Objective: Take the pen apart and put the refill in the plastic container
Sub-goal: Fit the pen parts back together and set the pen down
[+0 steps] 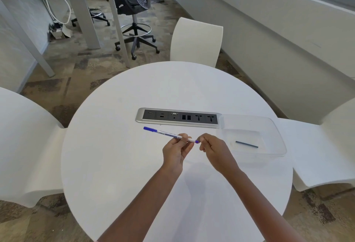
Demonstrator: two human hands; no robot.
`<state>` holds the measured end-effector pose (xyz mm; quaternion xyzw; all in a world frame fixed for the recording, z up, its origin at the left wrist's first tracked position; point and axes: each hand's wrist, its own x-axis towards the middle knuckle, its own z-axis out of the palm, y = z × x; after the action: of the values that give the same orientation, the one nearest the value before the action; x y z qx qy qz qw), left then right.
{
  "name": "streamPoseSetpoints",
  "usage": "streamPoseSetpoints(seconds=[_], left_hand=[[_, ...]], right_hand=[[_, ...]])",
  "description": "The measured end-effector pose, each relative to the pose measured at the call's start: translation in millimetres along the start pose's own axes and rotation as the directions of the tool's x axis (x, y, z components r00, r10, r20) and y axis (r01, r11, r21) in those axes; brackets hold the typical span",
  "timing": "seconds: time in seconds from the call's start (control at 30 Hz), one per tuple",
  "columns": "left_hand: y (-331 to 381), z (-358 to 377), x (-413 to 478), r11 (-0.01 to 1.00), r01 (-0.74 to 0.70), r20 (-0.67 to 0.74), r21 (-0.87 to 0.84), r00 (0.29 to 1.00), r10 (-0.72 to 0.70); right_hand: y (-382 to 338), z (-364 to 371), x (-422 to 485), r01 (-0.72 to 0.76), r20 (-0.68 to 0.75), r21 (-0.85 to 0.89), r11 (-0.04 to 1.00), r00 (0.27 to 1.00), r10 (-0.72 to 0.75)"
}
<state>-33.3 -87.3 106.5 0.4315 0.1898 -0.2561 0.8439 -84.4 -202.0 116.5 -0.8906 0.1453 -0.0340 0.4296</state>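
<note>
A: Where's the pen [169, 135]?
B: Above the desk [119, 155]: left hand [175, 150] pinches its barrel, right hand [215, 148] pinches the blue end plug.
A: Handling?
B: Light, stiff, probably slick; grip near that end. The plastic container [276, 139], right of the right hand, holds a dark stick [246, 144]. Whether it's a refill, can't tell.

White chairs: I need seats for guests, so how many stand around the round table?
3: one white chair at the far side, one on the left, one on the right. Any nearer chair would be out of view.
</note>
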Motion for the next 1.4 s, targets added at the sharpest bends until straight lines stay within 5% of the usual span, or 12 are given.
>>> streamPoseSetpoints(seconds=[0.27, 0.43, 0.67, 0.83, 0.93, 1.1, 1.2, 1.4], left_hand=[[0.6, 2.6, -1.5, 0.999, 0.023, -0.009, -0.046, 1.000, -0.024], [-1.9, 3.7, -2.9, 1.000, 0.002, 0.000, -0.026, 1.000, -0.002], [-10.2, -3.5, -2.1, 0.997, -0.047, 0.022, 0.055, 0.999, 0.046], [-16.0, -5.6, 0.8, 0.988, -0.083, 0.055, 0.130, 0.996, 0.076], [-19.2, -7.1, 1.3, 0.982, -0.102, 0.088, 0.160, 0.992, 0.088], [-22.6, -9.1, 3.2, 0.967, -0.128, 0.141, 0.220, 0.985, 0.098], [-20.5, -8.7, 7.5, 0.962, -0.114, 0.138, 0.248, 0.987, 0.081], [-15.3, -11.4, 13.5, 0.918, -0.109, 0.131, 0.381, 0.989, 0.063]], right_hand=[[2.9, 3.4, -3.4, 0.281, -0.100, -0.380, 0.881, 0.935, -0.341], [1.4, 4.5, 1.9, 0.310, -0.082, -0.379, 0.872, 0.927, -0.366], [9.4, 6.2, 7.7, 0.074, 0.017, -0.118, 0.990, 0.997, -0.073], [11.7, 0.0, 11.1, -0.135, 0.141, 0.180, 0.974, 0.984, 0.110], [14.2, -3.7, 14.5, -0.298, 0.263, 0.308, 0.904, 0.939, 0.220], [22.7, -13.4, 19.4, -0.662, 0.589, 0.446, 0.602, 0.724, 0.358], [25.6, -14.1, 19.9, -0.679, 0.632, 0.451, 0.580, 0.701, 0.330], [27.8, -8.4, 19.4, -0.592, 0.578, 0.355, 0.724, 0.747, 0.329]])
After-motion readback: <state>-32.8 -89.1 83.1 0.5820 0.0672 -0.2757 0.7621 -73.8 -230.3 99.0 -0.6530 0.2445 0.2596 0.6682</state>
